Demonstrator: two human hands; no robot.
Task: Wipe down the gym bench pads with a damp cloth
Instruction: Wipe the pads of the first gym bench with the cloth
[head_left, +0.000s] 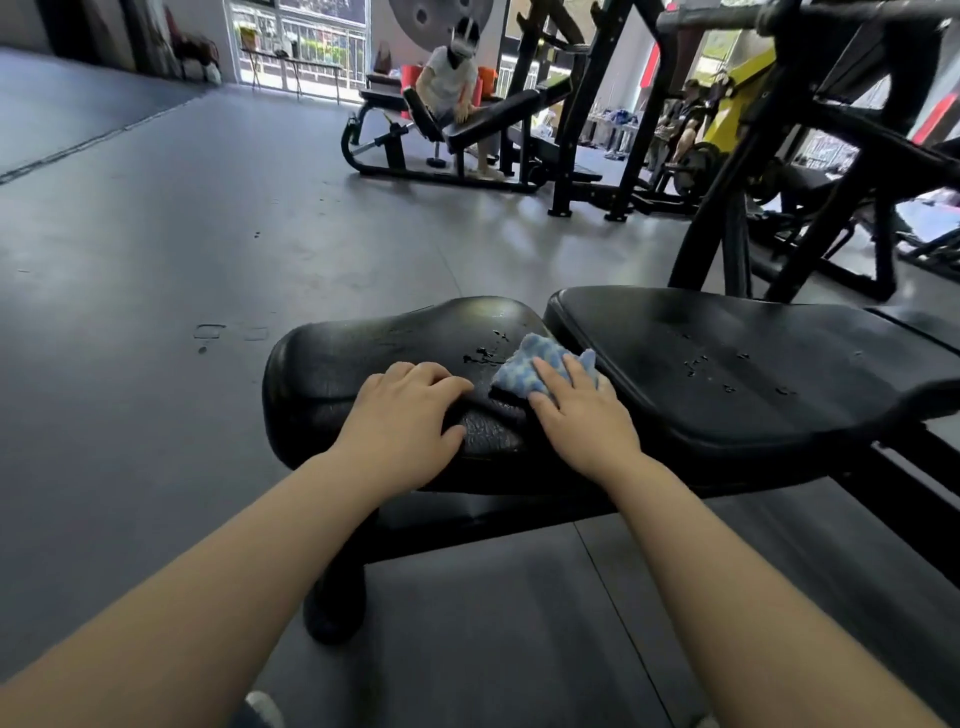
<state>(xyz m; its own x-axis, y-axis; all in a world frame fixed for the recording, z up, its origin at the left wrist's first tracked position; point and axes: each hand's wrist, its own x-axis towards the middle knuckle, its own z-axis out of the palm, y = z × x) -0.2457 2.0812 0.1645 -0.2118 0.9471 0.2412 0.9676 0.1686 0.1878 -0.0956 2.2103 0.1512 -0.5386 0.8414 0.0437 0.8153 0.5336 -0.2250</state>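
Note:
A black gym bench stands in front of me with two pads: a worn seat pad (363, 353) on the left and a longer back pad (727, 374) on the right. A blue and white cloth (530, 358) lies at the gap between them. My right hand (582, 410) presses flat on the cloth with straight fingers. On the seat pad's near edge rests my left hand (405, 415), fingers lightly bent on the cracked surface. Water drops sit on both pads.
Grey rubber floor (182, 234) spreads to the left. A black rack frame (779, 182) rises behind the bench at the right. Another person (449, 78) bends over a second bench (467, 130) at the back. More people stand at the far right.

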